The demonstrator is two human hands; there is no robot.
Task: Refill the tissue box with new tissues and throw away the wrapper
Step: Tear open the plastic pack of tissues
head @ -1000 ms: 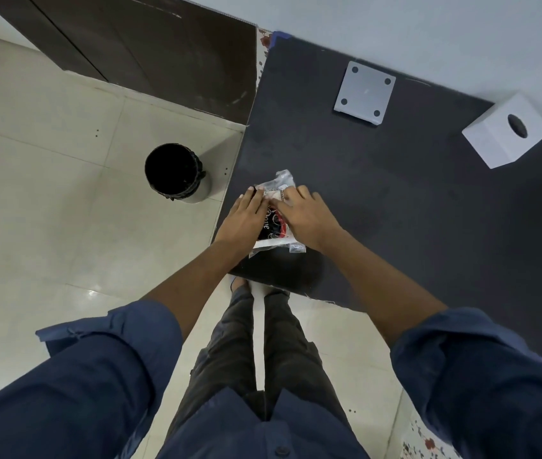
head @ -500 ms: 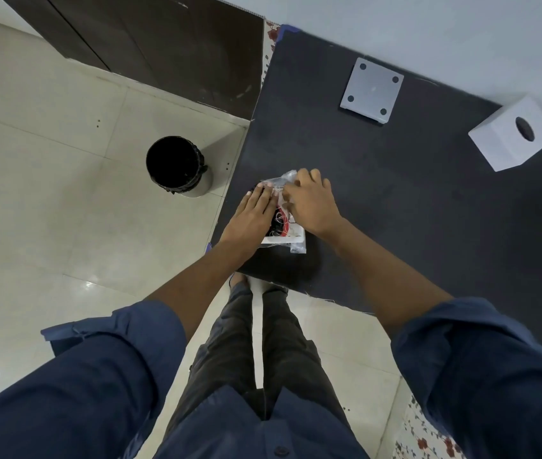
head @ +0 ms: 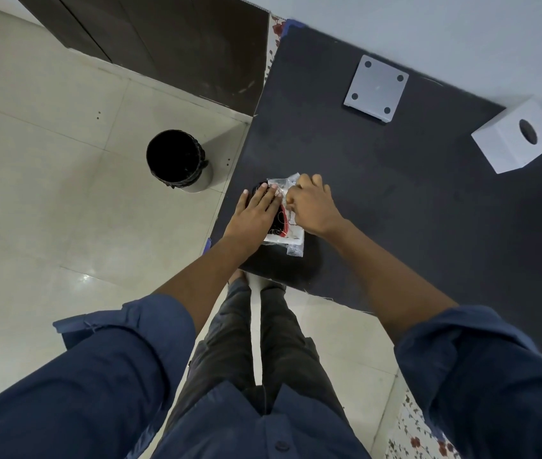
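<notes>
A pack of tissues in a clear plastic wrapper with red and black print lies near the front left edge of the black table. My left hand presses flat on its left side, fingers extended. My right hand is curled over the pack's right and far end, fingers pinching the wrapper. Most of the pack is hidden under both hands. The white cube tissue box, with a round hole on top, stands at the table's far right, well apart from my hands.
A white bin with a black liner stands on the tiled floor left of the table. A white square plate with four holes lies at the table's back. A dark cabinet is behind the bin.
My left hand has flattened onto the pack. My right hand has curled tighter on the wrapper's far end. The pack stays at the same spot on the table.
</notes>
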